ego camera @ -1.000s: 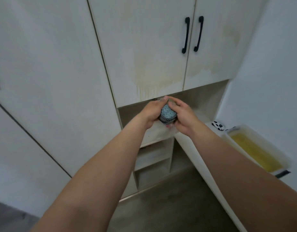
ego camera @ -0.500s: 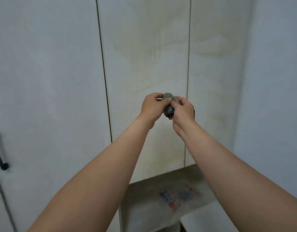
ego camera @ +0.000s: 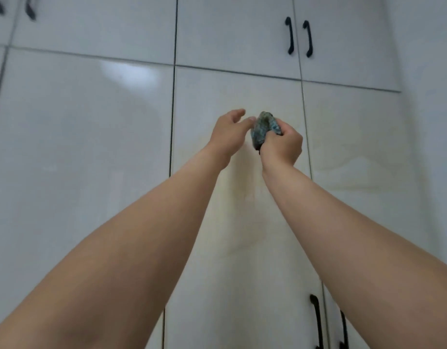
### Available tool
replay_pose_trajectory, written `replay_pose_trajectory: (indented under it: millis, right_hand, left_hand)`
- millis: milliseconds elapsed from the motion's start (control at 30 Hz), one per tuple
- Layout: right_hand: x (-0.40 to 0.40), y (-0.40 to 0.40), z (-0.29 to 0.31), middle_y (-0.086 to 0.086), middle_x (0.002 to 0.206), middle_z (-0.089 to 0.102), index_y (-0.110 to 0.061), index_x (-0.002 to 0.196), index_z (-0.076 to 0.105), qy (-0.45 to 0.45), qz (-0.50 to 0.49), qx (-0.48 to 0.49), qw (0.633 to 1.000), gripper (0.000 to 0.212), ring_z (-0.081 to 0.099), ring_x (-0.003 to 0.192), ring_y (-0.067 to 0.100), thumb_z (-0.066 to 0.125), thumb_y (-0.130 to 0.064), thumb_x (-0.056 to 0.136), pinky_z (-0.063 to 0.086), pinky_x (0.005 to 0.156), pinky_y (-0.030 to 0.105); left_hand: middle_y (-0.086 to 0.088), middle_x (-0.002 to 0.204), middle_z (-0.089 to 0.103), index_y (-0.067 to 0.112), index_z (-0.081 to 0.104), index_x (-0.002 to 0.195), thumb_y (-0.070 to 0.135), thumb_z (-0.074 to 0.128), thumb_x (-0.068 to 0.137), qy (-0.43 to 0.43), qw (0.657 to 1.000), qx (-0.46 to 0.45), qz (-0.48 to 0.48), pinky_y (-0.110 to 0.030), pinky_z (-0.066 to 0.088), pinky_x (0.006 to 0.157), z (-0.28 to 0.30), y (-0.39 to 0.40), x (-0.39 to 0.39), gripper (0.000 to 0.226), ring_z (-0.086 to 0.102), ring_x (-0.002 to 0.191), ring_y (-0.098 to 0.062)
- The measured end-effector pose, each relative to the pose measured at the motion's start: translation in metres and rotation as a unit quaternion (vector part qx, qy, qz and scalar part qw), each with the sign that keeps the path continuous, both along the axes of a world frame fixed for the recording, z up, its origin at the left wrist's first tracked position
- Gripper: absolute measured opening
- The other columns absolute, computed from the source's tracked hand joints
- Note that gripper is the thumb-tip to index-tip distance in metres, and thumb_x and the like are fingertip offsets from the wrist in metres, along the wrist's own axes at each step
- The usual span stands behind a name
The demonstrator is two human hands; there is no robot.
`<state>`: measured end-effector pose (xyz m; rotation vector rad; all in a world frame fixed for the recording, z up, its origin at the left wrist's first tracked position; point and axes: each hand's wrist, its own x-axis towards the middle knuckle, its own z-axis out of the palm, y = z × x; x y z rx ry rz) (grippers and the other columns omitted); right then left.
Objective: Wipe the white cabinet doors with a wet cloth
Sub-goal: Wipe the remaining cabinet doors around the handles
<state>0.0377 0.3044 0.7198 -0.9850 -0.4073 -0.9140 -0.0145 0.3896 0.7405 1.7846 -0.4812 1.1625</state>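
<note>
Before the stained door (ego camera: 237, 222), your right hand (ego camera: 283, 144) grips the balled cloth (ego camera: 264, 129); your left hand (ego camera: 228, 133), fingers loose, touches its left side.

Soft, even indoor light is falling across the glossy white cabinet doors (ego camera: 91, 147), leaving the scene moderately bright with a cool grey-blue cast. A pale patch of glare (ego camera: 130, 73) is shining on the upper left panel, and broader hazy reflections are spreading below it. Faint shadows are trailing beside the two bare forearms on the central door. The wide-angle lens is bending the door seams outward toward the edges. The black curved metal handles (ego camera: 14, 7) at the top left corner are smearing with motion blur, and the crumpled blue-green cloth (ego camera: 265, 129) is showing little crisp detail.
</note>
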Motion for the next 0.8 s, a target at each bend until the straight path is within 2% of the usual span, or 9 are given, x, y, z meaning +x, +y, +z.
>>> replay_pose_trajectory:
  millis: [33,100,167,233,367,500,600,667,800]
  right_hand:
    - [0.012,-0.006,0.013,-0.007,0.101,0.072,-0.022,0.113,0.072,0.002,-0.04,0.005,0.999,0.042,0.067,0.094,0.016,0.045,-0.003,0.087,0.056,0.084,0.029]
    - [0.032,-0.02,0.039,-0.001,0.114,0.07,-0.022,0.124,0.067,0.002,-0.123,-0.024,0.992,0.046,0.064,0.105,0.02,0.042,-0.002,0.09,0.051,0.088,0.025]
    - [0.057,-0.037,0.071,0.005,0.13,0.062,-0.018,0.134,0.058,-0.03,-0.198,-0.066,0.978,0.049,0.057,0.118,0.023,0.041,0.0,0.093,0.045,0.098,0.028]
    - [0.085,-0.051,0.097,0.011,0.149,0.044,-0.012,0.144,0.045,-0.069,-0.268,-0.12,0.954,0.054,0.041,0.136,0.027,0.042,0.004,0.093,0.033,0.113,0.031]
    - [0.127,-0.043,0.115,0.018,0.161,0.01,-0.002,0.153,0.018,-0.048,-0.328,-0.317,0.889,0.057,0.006,0.149,0.035,0.037,-0.009,0.1,0.009,0.122,0.036]
    - [0.113,-0.02,0.135,0.018,0.162,0.007,-0.003,0.154,0.016,-0.019,-0.338,-0.307,0.89,0.057,0.004,0.149,0.034,0.035,-0.012,0.1,0.011,0.121,0.039]
    - [0.076,0.035,0.161,0.017,0.16,0.014,-0.005,0.151,0.024,-0.125,-0.323,-0.385,0.856,0.056,0.012,0.148,0.033,0.039,-0.01,0.097,0.024,0.118,0.041]
    - [0.041,0.082,0.167,0.015,0.16,0.019,-0.008,0.149,0.03,-0.219,-0.314,-0.455,0.804,0.055,0.016,0.147,0.031,0.043,-0.011,0.095,0.03,0.115,0.042]
    - [0.004,0.139,0.147,0.007,0.163,0.013,-0.016,0.154,0.023,-0.309,-0.326,-0.535,0.716,0.06,0.009,0.15,0.023,0.044,-0.015,0.098,0.021,0.119,0.037]
  left_hand:
    - [-0.007,0.151,0.046,0.008,0.044,0.148,0.028,0.059,0.098,-0.016,0.994,0.052,0.09,-0.032,0.036,0.112,0.014,0.005,0.004,0.056,0.043,0.139,-0.02]
    - [-0.011,0.159,0.033,0.006,0.035,0.151,0.035,0.058,0.096,-0.046,0.928,0.181,0.321,-0.036,0.024,0.119,0.031,0.025,0.009,0.066,0.027,0.148,-0.025]
    - [-0.016,0.162,0.02,0.006,0.026,0.154,0.043,0.063,0.09,-0.037,0.87,0.24,0.429,-0.041,0.016,0.122,0.045,0.047,0.016,0.083,0.01,0.152,-0.031]
    - [-0.018,0.163,0.014,0.004,0.019,0.155,0.055,0.07,0.081,0.008,0.844,0.237,0.481,-0.044,0.012,0.124,0.053,0.071,0.014,0.104,0.0,0.153,-0.034]
    - [-0.019,0.165,-0.002,-0.002,0.004,0.156,0.068,0.075,0.07,0.04,0.81,0.267,0.52,-0.045,0.006,0.125,0.044,0.103,0.009,0.132,-0.007,0.153,-0.036]
    - [-0.014,0.166,-0.009,0.001,-0.003,0.157,0.07,0.076,0.067,0.045,0.824,0.286,0.487,-0.04,0.003,0.124,0.041,0.111,0.007,0.138,-0.012,0.153,-0.029]
    - [-0.012,0.166,-0.012,0.003,-0.006,0.157,0.071,0.077,0.065,0.038,0.809,0.312,0.496,-0.037,0.001,0.123,0.039,0.123,0.003,0.142,-0.014,0.153,-0.027]
    - [-0.013,0.166,-0.011,0.003,-0.006,0.157,0.072,0.077,0.064,0.026,0.8,0.322,0.505,-0.036,0.001,0.123,0.04,0.127,0.007,0.142,-0.013,0.153,-0.027]
    - [-0.013,0.167,-0.002,0.009,0.004,0.159,0.079,0.072,0.059,0.0,0.787,0.343,0.513,-0.039,0.005,0.126,0.045,0.13,0.007,0.14,-0.011,0.153,-0.027]
